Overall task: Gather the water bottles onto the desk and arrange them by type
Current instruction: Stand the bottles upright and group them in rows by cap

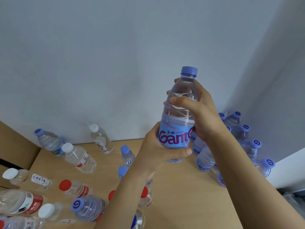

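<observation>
I hold a blue-capped bottle (179,113) with a blue Ganten label upright above the wooden desk (181,195). My left hand (158,149) grips its labelled lower part. My right hand (198,109) grips its clear upper body, thumb across the front. Several same-type blue-capped bottles (255,146) stand grouped at the desk's right back corner. Mixed bottles crowd the left side: a red-capped one (74,188), white-capped ones (79,157), and a blue-capped one (87,207) near the front.
A pale wall (115,63) runs behind the desk and meets a side wall on the right. A wooden cabinet (14,146) stands at the left. More blue-capped bottles (127,156) stand mid-desk under my left forearm.
</observation>
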`<state>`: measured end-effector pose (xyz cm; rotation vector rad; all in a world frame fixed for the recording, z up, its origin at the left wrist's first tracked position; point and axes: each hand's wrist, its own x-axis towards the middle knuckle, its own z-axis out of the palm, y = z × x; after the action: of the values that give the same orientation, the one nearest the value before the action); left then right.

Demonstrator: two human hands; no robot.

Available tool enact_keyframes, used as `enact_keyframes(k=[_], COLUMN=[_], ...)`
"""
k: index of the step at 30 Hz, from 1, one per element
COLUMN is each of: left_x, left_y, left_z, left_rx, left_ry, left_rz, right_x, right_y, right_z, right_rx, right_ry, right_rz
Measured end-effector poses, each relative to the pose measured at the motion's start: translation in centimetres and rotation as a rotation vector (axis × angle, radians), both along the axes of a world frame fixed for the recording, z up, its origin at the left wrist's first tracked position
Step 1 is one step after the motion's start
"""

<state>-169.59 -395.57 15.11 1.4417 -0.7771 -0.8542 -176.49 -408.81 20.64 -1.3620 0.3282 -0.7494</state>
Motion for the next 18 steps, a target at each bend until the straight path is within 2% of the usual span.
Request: enact_keyframes(k=[13,18], left_x=[-1.0,-1.9], left_y=[-0.5,-0.7], left_z=[-1.4,-2.4], left_rx=[-0.019,-0.007], left_ry=[0.136,0.162], left_rz=[-0.074,-0.113], right_x=[-1.5,-2.8], right_y=[-0.4,-0.8], right_z=[-0.5,-1.6], right_rx=[-0.157,-0.133], right_ry=[0.167,0.227], right_rz=[-0.05,-0.062])
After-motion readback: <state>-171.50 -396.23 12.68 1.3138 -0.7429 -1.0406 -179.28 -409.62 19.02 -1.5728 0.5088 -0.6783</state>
